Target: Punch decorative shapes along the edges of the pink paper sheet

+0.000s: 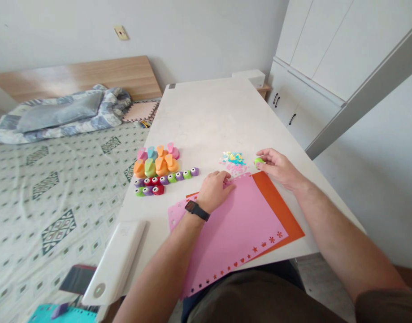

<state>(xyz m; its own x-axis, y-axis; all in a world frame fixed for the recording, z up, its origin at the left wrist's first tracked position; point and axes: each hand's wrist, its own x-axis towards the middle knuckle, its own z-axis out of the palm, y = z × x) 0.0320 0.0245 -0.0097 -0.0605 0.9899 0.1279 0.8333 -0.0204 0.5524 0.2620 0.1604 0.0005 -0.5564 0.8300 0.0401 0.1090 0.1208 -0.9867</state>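
A pink paper sheet [237, 220] with cut-out stars, hearts, a crown and flowers along its edges lies over an orange sheet [279, 202]. My left hand [216, 188], wearing a dark wristband, rests on the pink sheet's far edge. Its fingers are bent over that edge, with the thumb on top; the fingertips are partly hidden. My right hand [276, 166] is closed around a small green craft punch [258, 161], just beyond the sheets' far right corner. Between my hands lies a pile of blue, yellow and pink paper confetti [234, 159].
Several large craft punches [161, 166] and rows of small craft punches [155, 181] stand at the left of the white table [206, 112]. A long white device [116, 258] sits on the near left edge. A bed [84, 188] adjoins the left side.
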